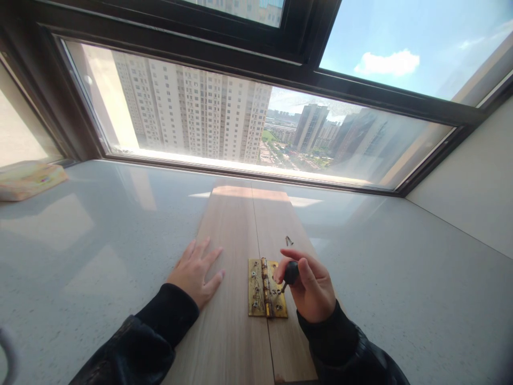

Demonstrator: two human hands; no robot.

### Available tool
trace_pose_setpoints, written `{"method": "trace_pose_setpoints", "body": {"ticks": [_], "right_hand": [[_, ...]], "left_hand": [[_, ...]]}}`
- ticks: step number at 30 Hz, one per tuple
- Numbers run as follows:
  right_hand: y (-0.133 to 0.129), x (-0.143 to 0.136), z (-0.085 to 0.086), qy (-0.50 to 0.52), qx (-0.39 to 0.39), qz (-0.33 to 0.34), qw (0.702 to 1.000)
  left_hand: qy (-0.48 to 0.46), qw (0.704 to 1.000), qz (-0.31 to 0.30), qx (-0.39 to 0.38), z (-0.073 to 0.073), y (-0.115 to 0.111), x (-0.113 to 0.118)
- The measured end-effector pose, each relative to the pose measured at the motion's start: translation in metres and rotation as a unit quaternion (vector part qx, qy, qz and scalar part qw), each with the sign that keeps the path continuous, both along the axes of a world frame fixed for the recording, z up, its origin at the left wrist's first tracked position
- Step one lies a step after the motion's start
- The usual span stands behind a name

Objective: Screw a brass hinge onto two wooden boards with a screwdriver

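Note:
A brass-coloured hinge (256,299) lies open across the seam between two pale wooden boards (230,224). Dark smudges mark its surface, and screws sit in several of its holes. My right hand (315,286) is closed around the black handle of a screwdriver (292,272). The screwdriver's shaft slants down to the hinge's right leaf, near a screw hole. Just beyond that hand, loose screws (289,241) rest on the right board. My left hand (198,272) lies flat with spread fingers on the left board, to the left of the hinge.
The boards lie on a white speckled countertop (128,246). A dark-framed window (240,174) runs along the back, with tall buildings outside. At the far left is a marbled block (32,181). A white wall (473,176) rises on the right.

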State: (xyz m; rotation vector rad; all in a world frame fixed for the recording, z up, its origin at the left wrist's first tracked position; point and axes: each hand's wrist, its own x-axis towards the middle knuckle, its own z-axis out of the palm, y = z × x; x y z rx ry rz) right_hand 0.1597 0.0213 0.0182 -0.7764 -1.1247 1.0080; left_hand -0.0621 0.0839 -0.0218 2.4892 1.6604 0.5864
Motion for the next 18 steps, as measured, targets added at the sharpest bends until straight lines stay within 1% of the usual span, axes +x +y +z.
{"method": "trace_pose_setpoints", "body": {"ticks": [2,4,8,13,18], "right_hand": [[-0.001,-0.006,0.003,0.037,-0.007,0.016,0.999],[-0.001,-0.010,0.006,0.044,-0.007,0.018,0.999],[-0.003,-0.009,0.008,0.013,0.004,0.026,1.000],[-0.002,0.001,0.005,-0.072,0.038,0.002,0.997],[-0.001,0.002,0.003,-0.031,0.040,0.004,0.999]], "left_hand": [[-0.001,1.000,0.000,0.000,-0.001,0.000,0.000],[-0.002,1.000,-0.003,-0.001,-0.001,0.001,-0.001],[-0.003,1.000,-0.001,-0.002,-0.002,0.001,-0.001],[-0.003,1.000,-0.002,-0.008,0.000,0.000,0.000],[0.002,1.000,-0.002,-0.008,0.001,0.000,0.000]]}}
